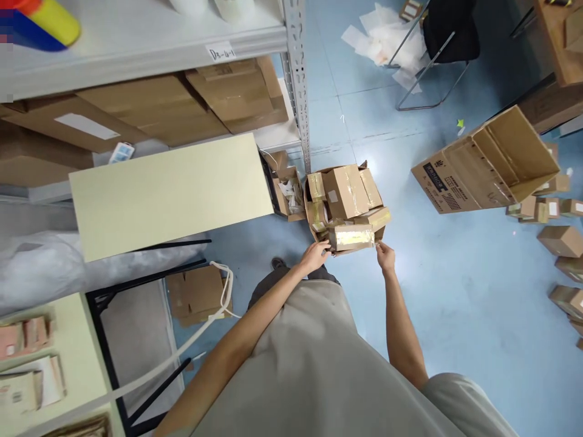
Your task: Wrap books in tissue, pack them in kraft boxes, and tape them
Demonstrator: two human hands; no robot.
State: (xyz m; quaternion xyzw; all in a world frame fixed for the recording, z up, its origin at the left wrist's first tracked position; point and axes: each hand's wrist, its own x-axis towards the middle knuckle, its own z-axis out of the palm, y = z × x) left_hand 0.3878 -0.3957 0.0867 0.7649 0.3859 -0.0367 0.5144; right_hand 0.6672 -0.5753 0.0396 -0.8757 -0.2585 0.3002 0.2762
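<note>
A large open cardboard box (pixel 313 229) stands in front of me, heaped with several smaller taped cartons (pixel 347 192). At its near left corner my left hand (pixel 315 256) has its fingers closed on the rim. My right hand (pixel 386 257) is closed at the near right corner, gripping the edge there. One carton with shiny tape (pixel 353 237) lies between the two hands, at the near side of the heap. The parts of my fingers beyond the rim are hidden.
Left of the box are a cream table (pixel 173 194), a metal shelf post (pixel 298 79) and a smaller box of scraps (pixel 288 193). On the right lie a big open carton (pixel 473 167) and several small boxes (pixel 562 241). A black chair (pixel 450 33) stands farther off.
</note>
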